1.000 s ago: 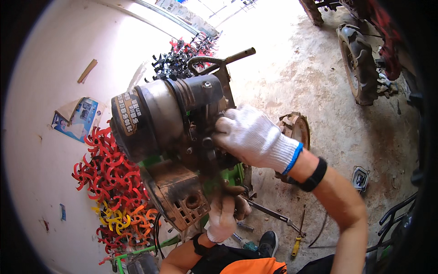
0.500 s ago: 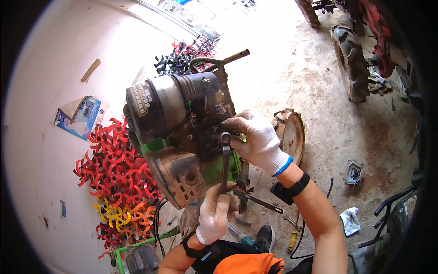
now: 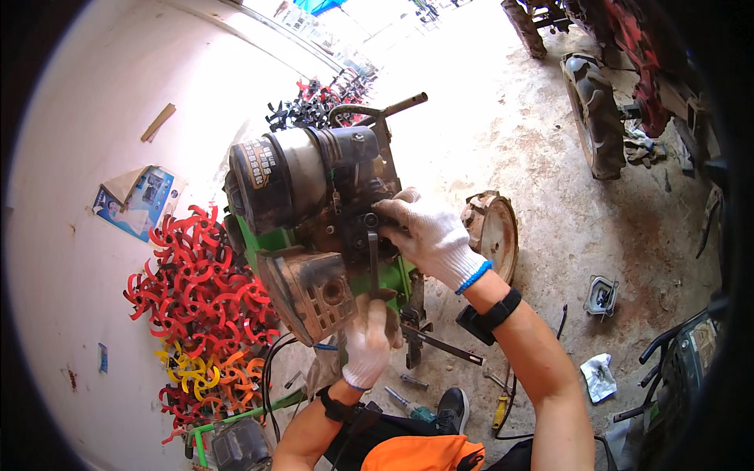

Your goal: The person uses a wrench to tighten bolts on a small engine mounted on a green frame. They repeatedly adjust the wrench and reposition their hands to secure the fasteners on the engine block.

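Observation:
A dark engine (image 3: 298,180) with a drum, dark label and rusty muffler cover (image 3: 306,290) sits on a green machine frame (image 3: 263,243). A long spanner (image 3: 373,263) stands upright against it, its ring end on a bolt. My left hand (image 3: 367,341), white-gloved, grips the spanner's lower end beside the muffler cover. My right hand (image 3: 428,239), in a white glove with blue cuff, has curled fingers against the engine just right of the spanner's ring; what they hold is hidden.
Red, yellow and orange tiller blades (image 3: 200,282) pile at left, black ones (image 3: 314,102) farther back. A rusty wheel (image 3: 495,231) stands right of the engine. A red machine (image 3: 644,71) is upper right. A yellow-handled screwdriver (image 3: 499,412), metal tray (image 3: 601,296) and white rag (image 3: 598,378) lie on the floor.
Both hands and the spanner have moved slightly left; my left hand also rose from half a second ago. My right hand's fingers have shifted around the ring end, and the engine appears shifted in view.

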### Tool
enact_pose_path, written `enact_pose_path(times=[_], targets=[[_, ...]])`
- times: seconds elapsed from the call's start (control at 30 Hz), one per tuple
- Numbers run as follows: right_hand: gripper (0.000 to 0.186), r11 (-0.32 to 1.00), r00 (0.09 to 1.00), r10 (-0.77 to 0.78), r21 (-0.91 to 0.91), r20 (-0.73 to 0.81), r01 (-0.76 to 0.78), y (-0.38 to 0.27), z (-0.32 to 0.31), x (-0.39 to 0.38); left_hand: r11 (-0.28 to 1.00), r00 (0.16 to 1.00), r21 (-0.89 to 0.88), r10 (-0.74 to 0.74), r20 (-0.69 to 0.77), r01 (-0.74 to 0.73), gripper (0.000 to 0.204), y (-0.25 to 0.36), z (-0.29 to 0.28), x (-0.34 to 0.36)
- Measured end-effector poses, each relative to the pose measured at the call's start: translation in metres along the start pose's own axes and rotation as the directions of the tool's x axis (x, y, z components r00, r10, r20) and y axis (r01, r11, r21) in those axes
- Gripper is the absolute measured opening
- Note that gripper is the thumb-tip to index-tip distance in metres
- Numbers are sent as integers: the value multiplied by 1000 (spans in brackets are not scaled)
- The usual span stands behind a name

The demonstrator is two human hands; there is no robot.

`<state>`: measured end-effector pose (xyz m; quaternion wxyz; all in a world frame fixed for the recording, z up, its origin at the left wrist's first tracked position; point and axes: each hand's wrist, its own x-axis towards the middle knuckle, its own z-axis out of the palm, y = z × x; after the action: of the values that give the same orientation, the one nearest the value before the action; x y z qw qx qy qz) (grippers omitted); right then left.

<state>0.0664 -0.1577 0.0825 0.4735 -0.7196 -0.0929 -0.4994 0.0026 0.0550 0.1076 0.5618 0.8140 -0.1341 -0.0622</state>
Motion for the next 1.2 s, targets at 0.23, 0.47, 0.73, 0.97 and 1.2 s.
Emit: enact_pose_path(times=[0.23, 0.47, 0.73, 0.97, 1.2], targets=[[34, 999, 997, -29, -39, 65, 32, 4, -4, 7, 984, 995, -146, -97, 13, 98, 29, 1, 13, -2], [35, 995, 994, -90, -32, 68, 92, 9, -4, 10, 989, 994, -108, -102, -45, 97, 25, 8, 22, -6], [35, 992, 990, -122, -17, 76, 123, 14, -1, 11, 913, 989, -386, -148, -10, 132, 26, -8, 66, -4], [34, 988, 979, -147, -15, 144, 151, 17, -9, 15, 941, 995, -338, -65, -76, 36, 28, -31, 84, 12], [34, 990, 966, -135, -14, 218, 142, 13, -16, 23, 892, 994, -443, -110, -24, 88, 27, -28, 83, 11]])
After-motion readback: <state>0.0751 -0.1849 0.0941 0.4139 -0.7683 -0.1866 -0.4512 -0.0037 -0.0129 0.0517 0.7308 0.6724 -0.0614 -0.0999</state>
